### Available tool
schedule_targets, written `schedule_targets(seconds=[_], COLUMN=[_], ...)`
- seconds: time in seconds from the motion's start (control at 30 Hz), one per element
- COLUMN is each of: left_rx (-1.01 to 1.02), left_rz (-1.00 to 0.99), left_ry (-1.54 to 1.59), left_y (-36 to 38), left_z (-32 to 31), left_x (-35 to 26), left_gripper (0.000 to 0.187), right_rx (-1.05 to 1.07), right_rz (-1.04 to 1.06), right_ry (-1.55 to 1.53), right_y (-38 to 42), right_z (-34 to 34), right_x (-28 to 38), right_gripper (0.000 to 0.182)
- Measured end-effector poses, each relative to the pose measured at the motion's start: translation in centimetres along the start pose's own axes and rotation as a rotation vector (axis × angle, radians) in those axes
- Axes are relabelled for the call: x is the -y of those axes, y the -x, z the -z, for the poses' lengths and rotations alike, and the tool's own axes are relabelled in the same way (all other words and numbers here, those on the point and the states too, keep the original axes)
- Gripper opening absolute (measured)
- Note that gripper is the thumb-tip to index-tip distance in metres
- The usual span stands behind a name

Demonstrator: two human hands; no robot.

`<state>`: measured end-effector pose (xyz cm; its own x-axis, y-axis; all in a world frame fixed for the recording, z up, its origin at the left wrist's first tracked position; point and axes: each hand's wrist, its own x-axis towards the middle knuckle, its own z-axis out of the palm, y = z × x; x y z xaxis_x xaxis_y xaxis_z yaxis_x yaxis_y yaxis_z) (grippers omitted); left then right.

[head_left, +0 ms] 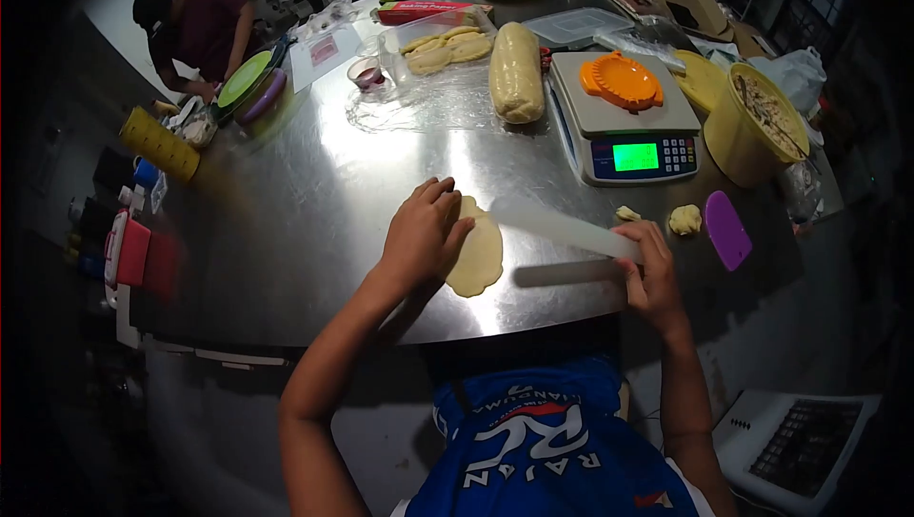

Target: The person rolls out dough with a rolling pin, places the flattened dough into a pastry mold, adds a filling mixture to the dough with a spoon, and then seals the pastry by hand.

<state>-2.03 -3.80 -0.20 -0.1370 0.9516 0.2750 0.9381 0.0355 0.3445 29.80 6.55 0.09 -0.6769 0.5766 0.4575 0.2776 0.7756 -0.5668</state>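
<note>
A flat, thin oval of dough (479, 255) lies on the steel table in front of me. Over its left edge is my left hand (426, 227), with fingers loosely bent and thumb apart; whether the fingertips touch the dough is hard to tell. My right hand (651, 269) grips one end of a smooth white rolling pin (562, 229). The pin is raised above the table, pointing left toward the dough, with its dark reflection below. Close to my right hand lie a small dough scrap (625, 213), a dough lump (685, 220) and a purple scraper (727, 230).
Behind stand a digital scale (595, 157) bearing an orange dumpling mold (622, 82), a yellow tub of filling (747, 150) and a wrapped dough log (517, 74). Flat dough pieces (447, 49) rest on plastic. A yellow cup (159, 144) stands left; another person (205, 27) works beyond.
</note>
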Motion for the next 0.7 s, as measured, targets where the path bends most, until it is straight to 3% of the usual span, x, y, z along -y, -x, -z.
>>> schedule_targets(seconds=[0.07,0.17,0.23,0.47,0.7], left_rx=[-0.029,0.021,0.053,0.203,0.356], left_rz=[0.026,0.107,0.263,0.212,0.202], left_ry=[0.048,0.055,0.299,0.356,0.681], left_y=[-0.2,-0.6,-1.1,-2.2,-1.7], left_z=[0.1,1.2,1.1,2.1,5.7], left_x=[-0.4,-0.7,-0.1,0.7,-1.3], left_gripper=[0.029,0.027,0.025,0.017,0.015], right_rx=[-0.139,-0.157,-0.174,-0.193,-0.208], right_rz=[-0.135,-0.191,-0.179,-0.196,-0.23], right_ry=[-0.207,-0.306,-0.321,-0.366,-0.508], right_y=[0.6,0.2,0.2,0.6,1.0], right_z=[-0.5,-0.4,-0.5,-0.2,-0.4], right_x=[-0.3,-0.1,-0.4,-0.4,-1.3], right_gripper=[0.026,0.025,0.025,0.024,0.025])
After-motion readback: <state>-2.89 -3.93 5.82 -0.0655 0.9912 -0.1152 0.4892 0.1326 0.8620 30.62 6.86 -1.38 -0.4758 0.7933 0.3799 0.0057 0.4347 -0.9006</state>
